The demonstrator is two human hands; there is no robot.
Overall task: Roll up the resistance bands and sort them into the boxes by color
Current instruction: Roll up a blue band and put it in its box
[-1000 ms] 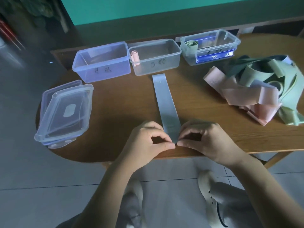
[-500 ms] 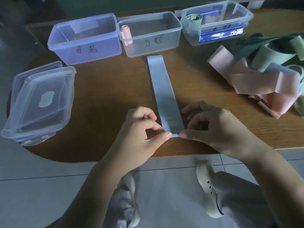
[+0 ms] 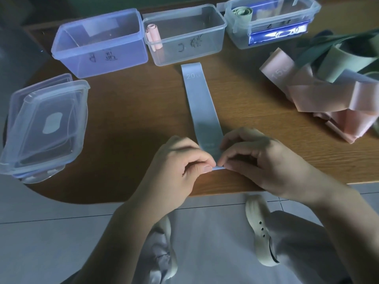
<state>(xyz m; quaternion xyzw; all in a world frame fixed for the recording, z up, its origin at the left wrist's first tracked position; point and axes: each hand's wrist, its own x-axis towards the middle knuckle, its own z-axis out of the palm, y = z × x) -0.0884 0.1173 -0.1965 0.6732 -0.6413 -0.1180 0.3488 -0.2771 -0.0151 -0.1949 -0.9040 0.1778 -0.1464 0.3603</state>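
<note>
A pale blue band [image 3: 202, 103] marked "20" lies flat on the wooden table [image 3: 127, 124], running from the middle box toward me. My left hand [image 3: 178, 165] and my right hand [image 3: 258, 158] both pinch its near end, which is curled up a little. Three open boxes line the far edge: a bluish box [image 3: 98, 56] that looks empty, a clear box [image 3: 188, 48] with a rolled pink band [image 3: 152, 35], and a right box [image 3: 272, 35] with a rolled green band [image 3: 242, 13].
A tangled heap of pink and green bands [image 3: 328, 87] lies at the right of the table. Stacked clear lids [image 3: 43, 128] rest at the left edge. The table's near edge runs just under my hands; my legs and shoes are below.
The view has tilted down and closer to the table. My fingers have closed tighter on the band's near end, which now curls upward.
</note>
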